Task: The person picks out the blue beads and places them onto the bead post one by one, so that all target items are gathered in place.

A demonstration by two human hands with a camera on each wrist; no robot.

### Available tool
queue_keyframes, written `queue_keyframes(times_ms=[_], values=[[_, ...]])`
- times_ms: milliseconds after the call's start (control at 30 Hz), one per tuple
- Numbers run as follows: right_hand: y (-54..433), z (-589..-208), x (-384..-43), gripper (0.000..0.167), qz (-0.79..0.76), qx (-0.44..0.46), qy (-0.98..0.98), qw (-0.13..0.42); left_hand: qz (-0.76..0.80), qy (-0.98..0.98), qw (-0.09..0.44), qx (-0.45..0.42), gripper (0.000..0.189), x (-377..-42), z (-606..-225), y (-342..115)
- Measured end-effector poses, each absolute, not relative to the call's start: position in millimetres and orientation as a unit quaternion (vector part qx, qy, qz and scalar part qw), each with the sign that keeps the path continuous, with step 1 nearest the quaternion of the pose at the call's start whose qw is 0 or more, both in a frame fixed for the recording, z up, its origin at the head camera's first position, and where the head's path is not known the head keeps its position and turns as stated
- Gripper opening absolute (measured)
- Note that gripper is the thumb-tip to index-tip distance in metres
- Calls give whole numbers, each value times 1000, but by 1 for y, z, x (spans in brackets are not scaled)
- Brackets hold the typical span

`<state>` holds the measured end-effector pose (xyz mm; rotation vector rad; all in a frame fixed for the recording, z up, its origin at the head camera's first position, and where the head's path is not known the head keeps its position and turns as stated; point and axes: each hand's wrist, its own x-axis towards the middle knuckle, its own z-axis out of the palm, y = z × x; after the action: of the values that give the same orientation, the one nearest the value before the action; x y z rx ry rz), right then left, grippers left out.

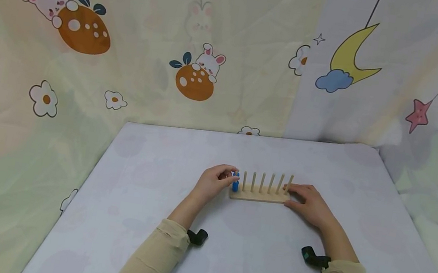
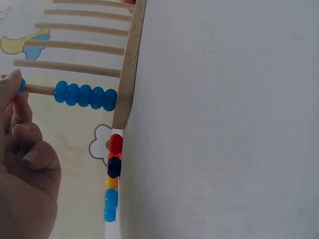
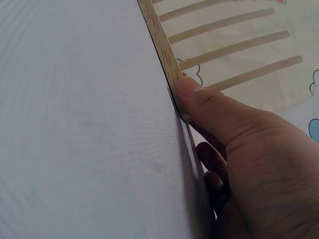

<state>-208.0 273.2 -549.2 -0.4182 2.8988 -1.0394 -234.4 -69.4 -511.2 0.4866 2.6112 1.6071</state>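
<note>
A wooden peg rack (image 1: 258,197) with a row of upright pegs stands on the table. Its leftmost peg carries several stacked blue beads (image 2: 85,95) at the base. My left hand (image 1: 211,183) pinches another blue bead (image 2: 22,85) between thumb and fingertip, at the upper end of that same peg. The remaining visible pegs are bare. At the rack's right end, my right hand (image 1: 312,207) grips the wooden base, thumb on the near edge; its other fingers are partly hidden behind.
Loose beads (image 2: 113,167) in red, dark blue, yellow and light blue lie beyond the rack's left end in the left wrist view; the head view does not show them. White cloth covers the table (image 1: 251,261). A printed curtain (image 1: 142,48) hangs behind.
</note>
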Motion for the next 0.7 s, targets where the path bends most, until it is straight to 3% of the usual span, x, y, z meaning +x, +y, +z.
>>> queue_keyframes(times_ms=[167,700], values=[[273,-549,-208,54,-332,-133,934,18,509,844,25,166,44,-234,-514,-73],[273,-551,-208,54,-327,-137,935,14,497,862,26,102,42,-240,-513,-104]])
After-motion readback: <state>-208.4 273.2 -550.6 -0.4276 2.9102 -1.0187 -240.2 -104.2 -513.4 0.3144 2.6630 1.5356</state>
